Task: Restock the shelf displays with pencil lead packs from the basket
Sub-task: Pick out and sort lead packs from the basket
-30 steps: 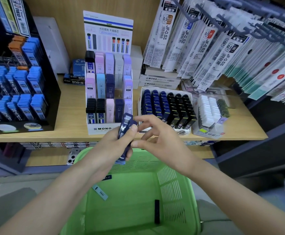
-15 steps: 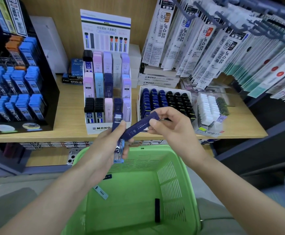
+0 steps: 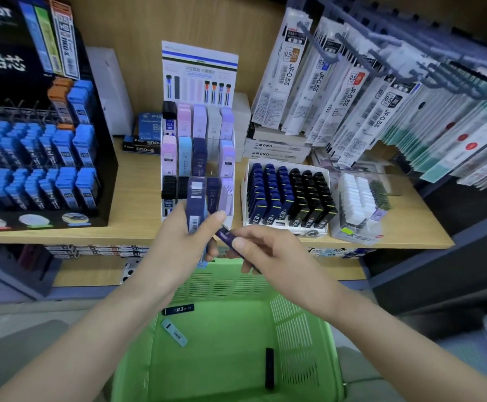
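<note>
My left hand (image 3: 178, 242) grips a stack of dark blue lead packs (image 3: 195, 204), held upright in front of the white MONO tiered display (image 3: 198, 146). My right hand (image 3: 265, 250) pinches one dark purple lead pack (image 3: 227, 237), which points toward the left hand's stack. Both hands hover over the far rim of the green basket (image 3: 303, 329). In the basket lie three packs: a dark one marked 0.3 (image 3: 178, 309), a light blue one (image 3: 174, 332) and a black one (image 3: 269, 368).
A white tray of blue and black lead cases (image 3: 288, 195) stands right of the MONO display on the wooden shelf (image 3: 137, 198). A black display of blue packs (image 3: 33, 163) fills the left. Refill packets hang on hooks (image 3: 352, 82) at upper right. Clear box of erasers (image 3: 361, 204).
My right hand has pulled the purple pack off the left hand's stack and lowered it. The left hand has raised its stack toward the MONO display.
</note>
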### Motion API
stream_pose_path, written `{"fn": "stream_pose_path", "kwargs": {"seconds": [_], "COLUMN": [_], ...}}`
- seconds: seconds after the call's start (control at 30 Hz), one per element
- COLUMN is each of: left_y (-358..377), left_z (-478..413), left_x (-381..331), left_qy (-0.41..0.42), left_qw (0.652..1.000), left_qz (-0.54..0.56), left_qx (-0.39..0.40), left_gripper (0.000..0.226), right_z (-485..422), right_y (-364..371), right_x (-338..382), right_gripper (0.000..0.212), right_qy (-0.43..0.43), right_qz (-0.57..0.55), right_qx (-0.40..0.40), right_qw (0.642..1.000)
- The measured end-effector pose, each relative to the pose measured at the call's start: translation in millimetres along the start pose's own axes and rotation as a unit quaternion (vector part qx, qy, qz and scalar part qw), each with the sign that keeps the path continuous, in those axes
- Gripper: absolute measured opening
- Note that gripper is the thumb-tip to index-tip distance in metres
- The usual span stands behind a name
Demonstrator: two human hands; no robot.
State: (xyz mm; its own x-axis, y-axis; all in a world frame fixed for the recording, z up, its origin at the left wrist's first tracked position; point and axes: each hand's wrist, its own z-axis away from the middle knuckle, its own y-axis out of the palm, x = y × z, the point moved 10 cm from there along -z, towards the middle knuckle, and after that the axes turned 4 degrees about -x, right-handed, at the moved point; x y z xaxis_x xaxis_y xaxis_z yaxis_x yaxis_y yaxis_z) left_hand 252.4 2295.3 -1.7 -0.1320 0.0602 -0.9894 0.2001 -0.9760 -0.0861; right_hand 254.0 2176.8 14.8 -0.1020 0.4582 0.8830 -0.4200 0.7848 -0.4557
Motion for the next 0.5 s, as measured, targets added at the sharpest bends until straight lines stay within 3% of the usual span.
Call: {"fn": "stream_pose_path", "kwargs": {"seconds": [0.17,0.37,0.5], "left_y": [-25,-66,-76], "left_z": [0,-7,-7], "left_x": [-26,-37,-24], "left_qy": [0.023,0.035,0.008], "left_qw": [1.0,0.999,0.999], "left_qz": [0.006,0.013,0.038], "left_qx": [-0.006,-0.037,-0.039], "left_gripper": [0.012,0.01,0.008], "right_z": [-13,-37,-58], "right_y": [8,-11,-15], "right_x": [6,13,9], "right_gripper": [0.012,0.022,0.02], "right_qy": [0.027,0.045,0.091], "right_qz": [-0.032,-0.014,-0.082], "right_qx": [0.012,-0.071,-0.103], "right_qw": [0.999,0.996,0.987]}}
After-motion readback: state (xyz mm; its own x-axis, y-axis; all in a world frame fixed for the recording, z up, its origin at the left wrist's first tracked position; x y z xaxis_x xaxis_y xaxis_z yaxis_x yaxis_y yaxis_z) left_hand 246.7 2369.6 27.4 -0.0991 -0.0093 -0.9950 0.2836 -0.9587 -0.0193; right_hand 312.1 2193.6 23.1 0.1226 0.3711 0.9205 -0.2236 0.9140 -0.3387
